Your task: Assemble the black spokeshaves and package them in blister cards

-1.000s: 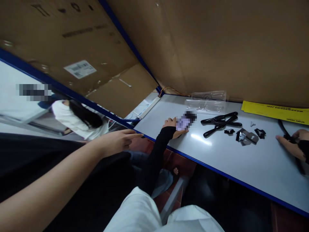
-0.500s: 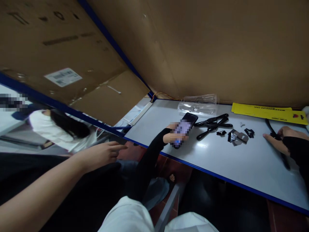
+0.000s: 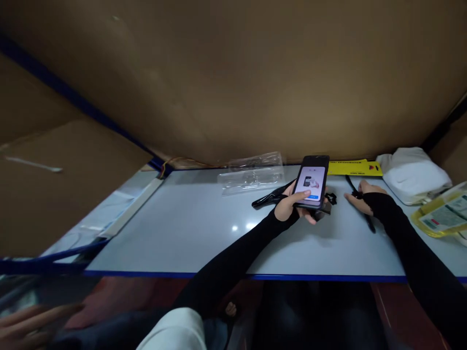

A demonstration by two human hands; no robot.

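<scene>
My left hand [image 3: 290, 203] holds a smartphone [image 3: 310, 181] over the worktop, its thumb on the lower part of the lit screen. Partly behind that hand lies a black spokeshave body [image 3: 269, 198]. Grey metal pieces [image 3: 322, 210] show below the phone's lower right, and a small black part [image 3: 331, 198] lies beside it; the phone hides the rest. On the right, my right hand [image 3: 362, 195] has its fingers closed around the middle of another black spokeshave body [image 3: 369, 223], whose two handles stick out above and below.
Clear plastic packaging [image 3: 251, 175] and yellow cards [image 3: 353, 168] lie along the cardboard back wall [image 3: 233, 82]. At right are a white cloth bundle [image 3: 414, 175] and a bottle of yellow liquid [image 3: 441, 214]. Another person's blurred hand [image 3: 32, 325] is at the lower left, below the worktop edge.
My view has swung right, bringing in the white bundle and bottle. The phone has moved right over the loose parts. The other person's hand has dropped toward the lower left.
</scene>
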